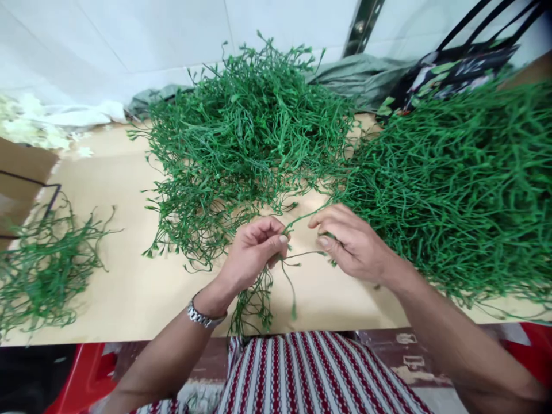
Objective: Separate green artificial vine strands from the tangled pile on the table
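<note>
Grip of left hand (pixel 256 250): closed, thumb pressed against curled fingers, with green stem (pixel 304 218) pinched at its near end. Right hand (pixel 349 241): partly curled, thumb below fingers; any hold on the stem not determinable from this view. Position of stem: across the gap between both hands, slanting from left fingertips to behind right fingers. Below it, thin shoots (pixel 294 299): one level toward right thumb, one drooping toward near edge of tabletop (pixel 146 299). On left wrist: metal-link band (pixel 200 317). Just below left hand: small cluster of stems (pixel 255 305), down to the tabletop edge. Beyond both hands: central heap (pixel 254 126) of green stems. Just beside right hand, outer side: dense right-hand heap (pixel 470 195). Well apart from left hand: smaller heap (pixel 47 270), near brown box (pixel 21 172). Along wall (pixel 150 29): pale flowers (pixel 30 123), grey-green cloth (pixel 366 77), dark printed bag (pixel 452 75).
</note>
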Motion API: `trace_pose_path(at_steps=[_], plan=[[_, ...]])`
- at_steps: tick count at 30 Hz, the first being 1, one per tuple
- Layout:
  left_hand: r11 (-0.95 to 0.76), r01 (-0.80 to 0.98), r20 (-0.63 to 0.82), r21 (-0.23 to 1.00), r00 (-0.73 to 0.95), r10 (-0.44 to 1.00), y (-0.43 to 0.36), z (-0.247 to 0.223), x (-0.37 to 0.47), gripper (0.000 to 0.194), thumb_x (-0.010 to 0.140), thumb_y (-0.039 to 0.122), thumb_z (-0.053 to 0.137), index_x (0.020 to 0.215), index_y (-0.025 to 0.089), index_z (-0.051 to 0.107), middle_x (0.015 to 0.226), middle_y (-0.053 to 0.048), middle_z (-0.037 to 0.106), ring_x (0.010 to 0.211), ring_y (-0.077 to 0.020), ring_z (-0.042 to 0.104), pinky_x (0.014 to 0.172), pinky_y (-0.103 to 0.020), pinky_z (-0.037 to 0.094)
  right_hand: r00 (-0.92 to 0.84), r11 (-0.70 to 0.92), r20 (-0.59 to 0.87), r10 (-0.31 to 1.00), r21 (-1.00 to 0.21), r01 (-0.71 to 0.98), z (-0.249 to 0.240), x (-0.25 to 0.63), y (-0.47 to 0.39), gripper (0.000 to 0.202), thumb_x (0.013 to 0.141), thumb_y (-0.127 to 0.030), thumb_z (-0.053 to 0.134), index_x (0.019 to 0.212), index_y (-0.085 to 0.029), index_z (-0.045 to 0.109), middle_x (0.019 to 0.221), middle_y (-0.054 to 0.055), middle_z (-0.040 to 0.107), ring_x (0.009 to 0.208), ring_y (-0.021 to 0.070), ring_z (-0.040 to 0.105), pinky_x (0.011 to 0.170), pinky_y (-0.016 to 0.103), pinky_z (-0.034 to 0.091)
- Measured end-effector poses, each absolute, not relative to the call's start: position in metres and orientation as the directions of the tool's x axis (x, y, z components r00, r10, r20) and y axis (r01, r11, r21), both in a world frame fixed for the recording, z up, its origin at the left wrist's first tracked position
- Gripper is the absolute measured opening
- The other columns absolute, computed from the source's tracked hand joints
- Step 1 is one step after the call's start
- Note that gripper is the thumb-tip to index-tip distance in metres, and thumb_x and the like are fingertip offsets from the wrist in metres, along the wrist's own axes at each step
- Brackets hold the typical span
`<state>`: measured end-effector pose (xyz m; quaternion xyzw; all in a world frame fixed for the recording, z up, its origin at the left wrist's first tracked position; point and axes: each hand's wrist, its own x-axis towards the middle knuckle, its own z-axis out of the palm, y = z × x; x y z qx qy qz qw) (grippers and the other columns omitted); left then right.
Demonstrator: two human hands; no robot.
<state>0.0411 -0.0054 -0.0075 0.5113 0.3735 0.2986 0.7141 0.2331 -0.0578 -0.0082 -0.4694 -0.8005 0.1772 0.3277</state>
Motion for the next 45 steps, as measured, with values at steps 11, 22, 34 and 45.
trace_pose_path(at_steps=[11,22,34,45], plan=[[0.134,0.081,-0.156,0.988,0.449,0.88,-0.01,-0.02,0.059,0.006,0.07,0.012,0.057,0.064,0.012,0.056,0.053,0.002,0.056,0.05,-0.007,0.051,0.048,-0.016,0.041,-0.101,-0.079,-0.099,0.99,-0.98,0.182,-0.052,0.187,-0.056,0.027,0.073,-0.036,0.064,0.084,-0.017,0.048,0.073,-0.002,0.051,0.063,0.0092,0.047,0.055,0.019,0.037],[0.051,-0.011,-0.046,0.999,0.278,0.96,-0.013,-0.024,0.066,0.008,0.066,0.009,0.06,0.061,0.014,0.056,0.057,0.004,0.051,0.055,-0.0073,0.047,0.054,-0.018,0.038,0.001,-0.035,-0.04,0.999,-0.86,0.508,-0.049,0.183,-0.066,0.023,0.085,-0.028,0.044,0.101,-0.014,0.053,0.063,0.0,0.055,0.052,0.0111,0.046,0.052,0.022,0.035],[0.525,-0.541,-0.29,0.657,0.462,0.838,-0.012,-0.018,0.071,0.015,0.067,0.005,0.056,0.067,0.016,0.047,0.052,0.005,0.052,0.049,-0.0067,0.049,0.056,-0.021,0.044,-0.123,0.283,0.255,0.959,-0.884,0.372,-0.05,0.178,-0.072,0.027,0.088,-0.03,0.038,0.064,-0.017,0.045,0.055,-0.004,0.038,0.047,0.0074,0.036,0.048,0.02,0.029],[0.064,-0.433,0.059,0.899,0.265,0.962,-0.029,-0.025,0.081,0.006,0.073,0.014,0.06,0.069,0.017,0.056,0.055,0.003,0.058,0.058,-0.01,0.055,0.068,-0.026,0.047,-0.082,-0.187,-0.169,0.982,-0.834,-0.519,-0.059,0.167,-0.069,0.044,0.065,-0.054,0.067,0.068,-0.018,0.041,0.049,-0.01,0.025,0.04,0.0036,0.018,0.037,0.018,0.016]])
